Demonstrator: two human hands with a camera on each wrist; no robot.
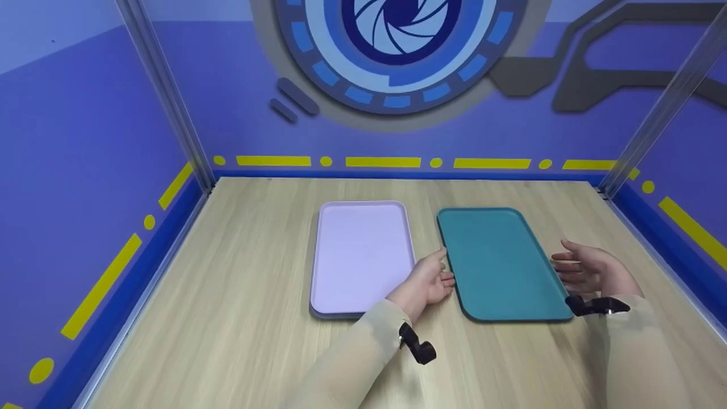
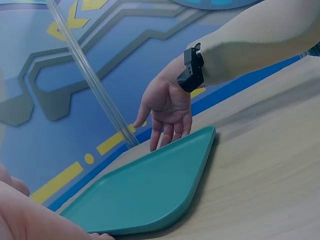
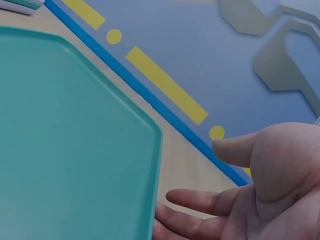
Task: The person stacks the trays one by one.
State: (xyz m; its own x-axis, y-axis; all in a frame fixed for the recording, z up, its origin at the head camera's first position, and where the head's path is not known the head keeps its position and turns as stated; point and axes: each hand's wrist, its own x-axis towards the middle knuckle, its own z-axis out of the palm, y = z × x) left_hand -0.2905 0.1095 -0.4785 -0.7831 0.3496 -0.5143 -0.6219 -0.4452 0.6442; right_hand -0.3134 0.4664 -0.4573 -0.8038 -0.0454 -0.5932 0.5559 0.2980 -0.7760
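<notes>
A teal rectangular tray [image 1: 505, 264] lies flat on the wooden table, between the two hands. At its left edge is my left hand [image 1: 426, 281], thumb and fingertips close against the rim; whether any fingertip is under it cannot be told. My right hand [image 1: 596, 270] is beside the right edge with its palm turned toward the tray. In the right wrist view, the thumb of the right hand [image 3: 280, 180] stands apart from the rim while some fingertips meet or pass behind the edge. A lavender tray [image 1: 363, 258] lies to the left, partly behind the left hand.
Under the lavender tray a darker grey edge [image 1: 335, 316] shows, and the right wrist view has stacked tray edges [image 3: 20, 6] in its corner. Blue-purple panels [image 1: 397, 142] with yellow marks enclose the wooden table [image 1: 255, 244] at the back and sides.
</notes>
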